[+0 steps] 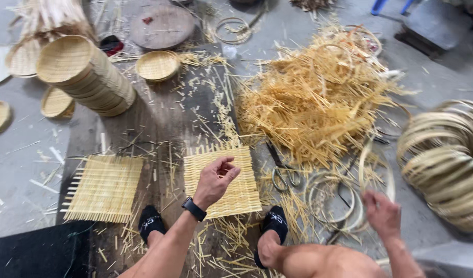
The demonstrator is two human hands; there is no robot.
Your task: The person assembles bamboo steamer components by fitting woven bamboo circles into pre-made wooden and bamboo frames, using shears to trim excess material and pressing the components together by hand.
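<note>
Two woven mats on the floor, my left hand (214,180) loosely curled over the nearer mat (222,181), holding nothing, my right hand (383,213) blurred right of it, gripping a bamboo hoop (376,172), scissors (282,172) between.

head view, looking down, close overhead

Left hand (214,181) hovers over woven mat (241,191); right hand (383,213) touches bamboo hoops (331,201).
</note>
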